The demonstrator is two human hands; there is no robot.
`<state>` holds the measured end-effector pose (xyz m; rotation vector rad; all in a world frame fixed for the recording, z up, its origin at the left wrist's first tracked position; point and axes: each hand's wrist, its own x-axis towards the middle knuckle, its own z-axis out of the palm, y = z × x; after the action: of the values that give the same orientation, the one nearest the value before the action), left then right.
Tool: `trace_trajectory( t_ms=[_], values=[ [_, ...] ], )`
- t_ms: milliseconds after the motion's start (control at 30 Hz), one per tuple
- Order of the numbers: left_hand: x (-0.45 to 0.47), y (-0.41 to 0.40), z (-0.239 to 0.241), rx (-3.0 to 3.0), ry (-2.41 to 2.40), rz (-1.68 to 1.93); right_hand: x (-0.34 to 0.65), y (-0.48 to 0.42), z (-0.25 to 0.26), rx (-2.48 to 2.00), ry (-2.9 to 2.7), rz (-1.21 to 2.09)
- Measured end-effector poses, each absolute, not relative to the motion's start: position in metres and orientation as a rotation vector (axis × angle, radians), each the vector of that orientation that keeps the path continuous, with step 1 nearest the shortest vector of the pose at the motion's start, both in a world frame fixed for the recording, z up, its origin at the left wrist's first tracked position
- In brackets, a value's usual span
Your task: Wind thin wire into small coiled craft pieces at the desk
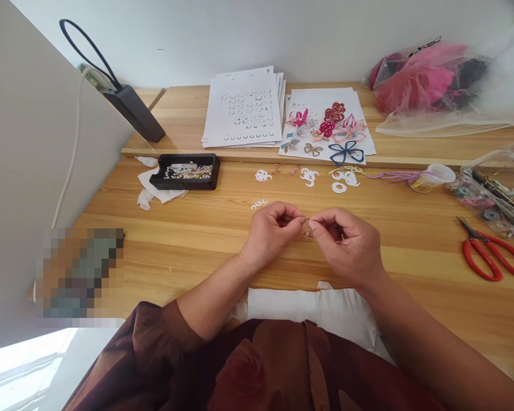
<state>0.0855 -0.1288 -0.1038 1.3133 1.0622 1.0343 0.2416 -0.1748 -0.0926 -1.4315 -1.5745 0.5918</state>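
My left hand (272, 234) and my right hand (351, 242) meet over the middle of the wooden table, each closed in a pinch. Between the fingertips is a small pinkish piece (307, 234), part of which hangs just below them; it is too small to make out fully. Just beyond my left hand lie little white paper crescents (259, 204). Farther back are more white cut-outs (309, 177), a white paper ring (338, 188) and small pinkish curled pieces (294, 170).
Red-handled scissors (494, 254) lie at right near a clear bag of supplies (497, 194) and a thread spool (434, 177). A black tray (184, 184) of beads sits at left. Wire flowers (346, 153) rest on paper on the raised back ledge, beside stacked sheets (244, 108).
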Motion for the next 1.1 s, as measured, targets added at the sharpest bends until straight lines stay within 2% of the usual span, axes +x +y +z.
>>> trace_trajectory(
  t_ms=[300,533,767,1100],
  values=[
    [0.082,-0.130,-0.095,1.180,0.916,0.850,0.251,-0.158,-0.093,-1.279,-1.196,1.066],
    [0.084,-0.129,-0.099,1.046,0.885,0.935,0.247,-0.158,-0.099,-1.285,-0.917,1.403],
    [0.088,-0.129,-0.098,0.941,0.939,1.042,0.238,-0.163,-0.099,-1.320,-1.033,1.313],
    [0.087,-0.128,-0.101,0.825,0.909,0.995,0.236,-0.166,-0.101,-1.313,-0.962,1.409]
  ],
)
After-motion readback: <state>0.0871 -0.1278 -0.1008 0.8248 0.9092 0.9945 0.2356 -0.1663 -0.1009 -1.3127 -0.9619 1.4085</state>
